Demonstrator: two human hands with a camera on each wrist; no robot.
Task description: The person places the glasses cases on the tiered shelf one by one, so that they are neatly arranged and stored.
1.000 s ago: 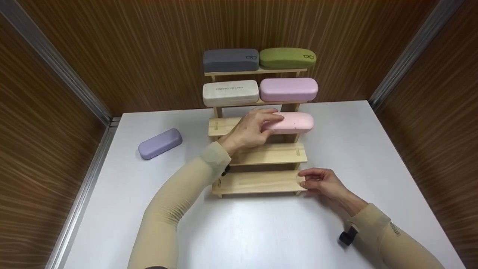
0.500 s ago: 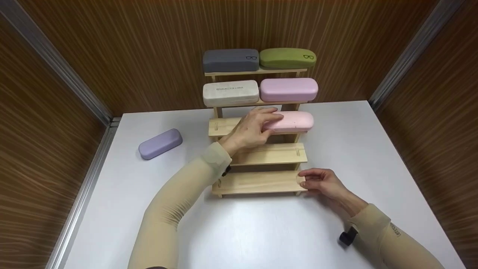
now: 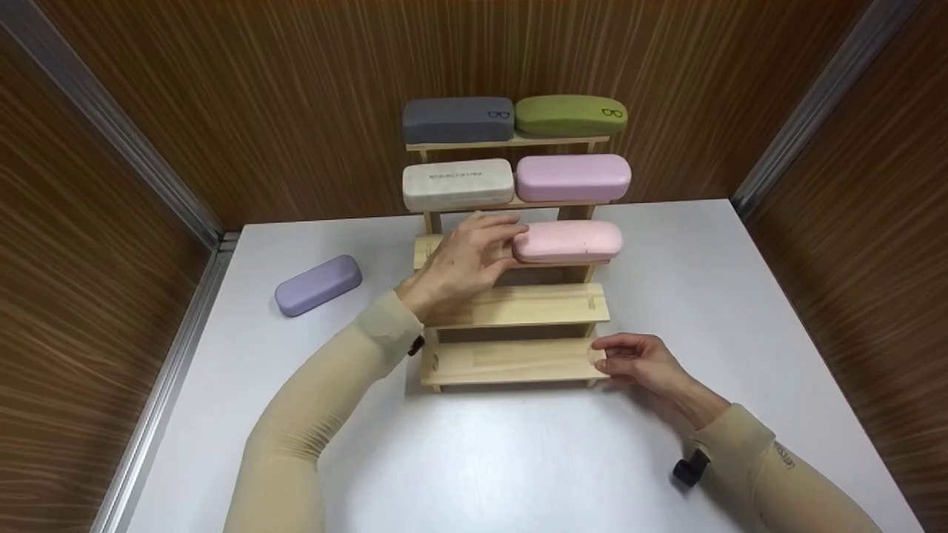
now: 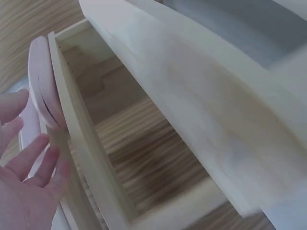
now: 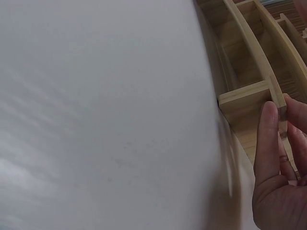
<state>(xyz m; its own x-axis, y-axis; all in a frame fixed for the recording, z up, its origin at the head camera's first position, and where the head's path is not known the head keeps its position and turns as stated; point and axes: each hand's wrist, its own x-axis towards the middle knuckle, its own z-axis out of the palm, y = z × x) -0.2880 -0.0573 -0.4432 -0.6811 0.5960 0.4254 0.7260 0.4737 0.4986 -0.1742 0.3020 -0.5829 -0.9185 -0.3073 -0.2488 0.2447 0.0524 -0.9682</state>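
Note:
A light pink glasses case (image 3: pixel 568 241) lies on the right half of the middle step of a wooden tiered display shelf (image 3: pixel 518 363). My left hand (image 3: pixel 463 255) is at the case's left end, fingers spread and loosely bent. In the left wrist view, a gap shows between those fingers (image 4: pixel 31 155) and the pink case (image 4: pixel 44 79). My right hand (image 3: pixel 643 363) pinches the right end of the lowest shelf board, the thumb (image 5: pixel 268 139) on its front side and the fingers behind.
Grey (image 3: pixel 458 120) and green (image 3: pixel 570 115) glasses cases fill the top step. Below them sit a white marbled case (image 3: pixel 458 185) and a lilac-pink one (image 3: pixel 574 178). A purple case (image 3: pixel 318 286) lies slanted on the white table (image 3: pixel 474 459) at left. Wood-grain panels (image 3: pixel 296 96) enclose the table.
The pink case has settled onto the middle step. My left hand has let go and drawn back left, uncovering the case's left end. My right hand stays on the lowest board.

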